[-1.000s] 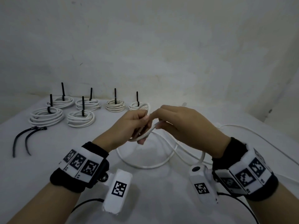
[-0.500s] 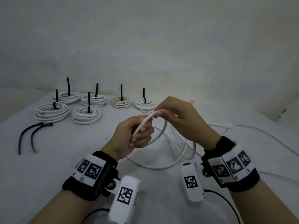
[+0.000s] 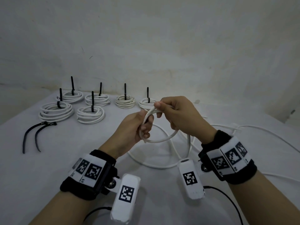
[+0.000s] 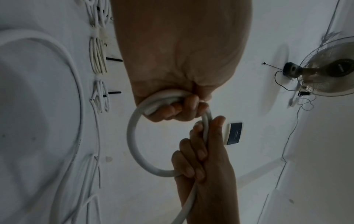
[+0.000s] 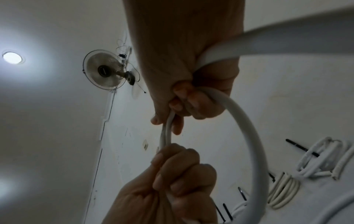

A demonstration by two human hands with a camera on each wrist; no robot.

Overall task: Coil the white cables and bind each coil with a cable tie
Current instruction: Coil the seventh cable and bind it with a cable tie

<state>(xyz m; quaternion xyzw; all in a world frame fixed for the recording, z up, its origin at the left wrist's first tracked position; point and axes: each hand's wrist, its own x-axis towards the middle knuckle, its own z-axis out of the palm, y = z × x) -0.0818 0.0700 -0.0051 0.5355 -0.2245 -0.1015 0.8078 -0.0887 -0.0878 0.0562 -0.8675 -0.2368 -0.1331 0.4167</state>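
Both hands gripping cable: left hand fingers curled round first loop, right hand pinching feed. Match loop size, no twist.

Six bound white cable coils sit at the far left of the white desk, with two loose black cable ties nearer and further left. Above the desk's middle, the left hand and right hand meet on a white cable loop, whose slack trails on the desk beneath and to the right.
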